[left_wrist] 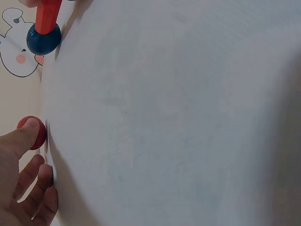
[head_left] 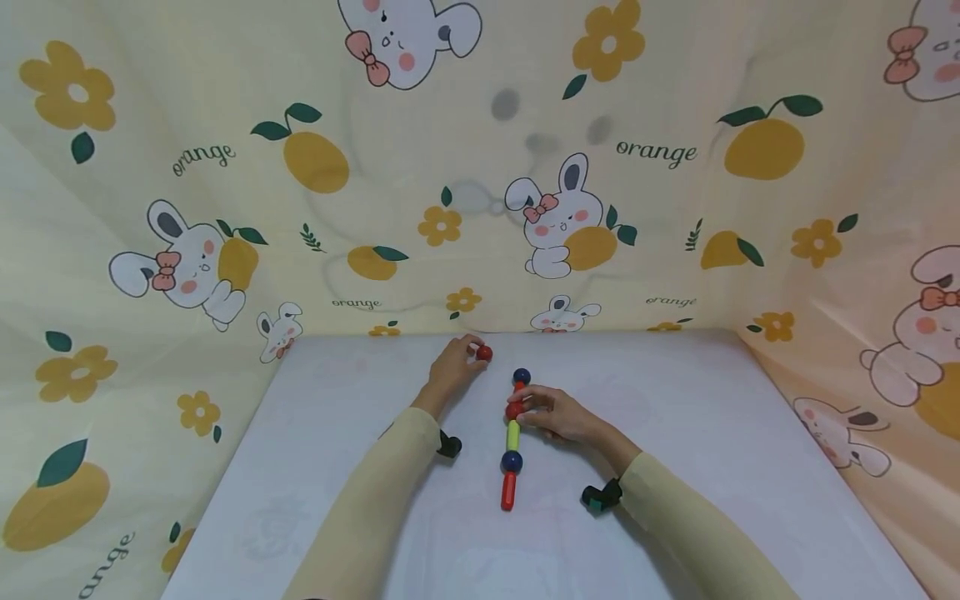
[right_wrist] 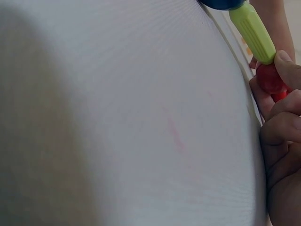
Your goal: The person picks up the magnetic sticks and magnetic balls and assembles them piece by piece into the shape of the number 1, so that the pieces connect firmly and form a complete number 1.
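A straight chain of balls and rods lies on the table, running away from me. From its near end come a red rod [head_left: 508, 492], a blue ball [head_left: 512, 462], a yellow-green rod [right_wrist: 254, 35], a red ball [right_wrist: 270, 79], a short red rod [left_wrist: 47, 16] and a far blue ball [left_wrist: 43, 39]. My right hand [head_left: 558, 414] pinches the chain's red ball between thumb and fingers. Left of the chain's far end, my left hand [head_left: 452, 367] holds a separate red ball [head_left: 484, 353] at its fingertips, with the thumb [left_wrist: 29, 132] across it.
The white table [head_left: 337, 500] ends at the back against a cream curtain [head_left: 480, 275] printed with rabbits and oranges, which also hangs along both sides. Small black devices, one on the left wrist [head_left: 450, 446] and one on the right wrist [head_left: 602, 497], stick out over the table.
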### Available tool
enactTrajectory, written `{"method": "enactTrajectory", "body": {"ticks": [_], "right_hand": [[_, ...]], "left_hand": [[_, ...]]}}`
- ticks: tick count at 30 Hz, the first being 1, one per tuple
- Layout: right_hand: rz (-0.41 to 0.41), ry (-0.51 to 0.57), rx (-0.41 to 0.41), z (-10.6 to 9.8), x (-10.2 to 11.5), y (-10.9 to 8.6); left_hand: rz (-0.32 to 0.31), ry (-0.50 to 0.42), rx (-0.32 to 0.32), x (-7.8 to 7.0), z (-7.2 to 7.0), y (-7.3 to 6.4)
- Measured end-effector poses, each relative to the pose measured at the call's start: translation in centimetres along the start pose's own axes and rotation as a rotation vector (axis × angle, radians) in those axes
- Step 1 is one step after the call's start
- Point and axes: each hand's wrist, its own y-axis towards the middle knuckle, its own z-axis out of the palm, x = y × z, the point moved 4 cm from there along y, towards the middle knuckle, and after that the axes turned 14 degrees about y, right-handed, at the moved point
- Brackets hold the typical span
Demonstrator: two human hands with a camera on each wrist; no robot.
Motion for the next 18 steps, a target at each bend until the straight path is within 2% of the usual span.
{"method": "enactTrajectory", "body": {"ticks": [18], "right_hand": [[-0.008,-0.008,0.002,-0.09,-0.05,0.04]], "left_hand": [[-0.017,-0.03,-0.011,0.03,-0.14,-0.34]]}}
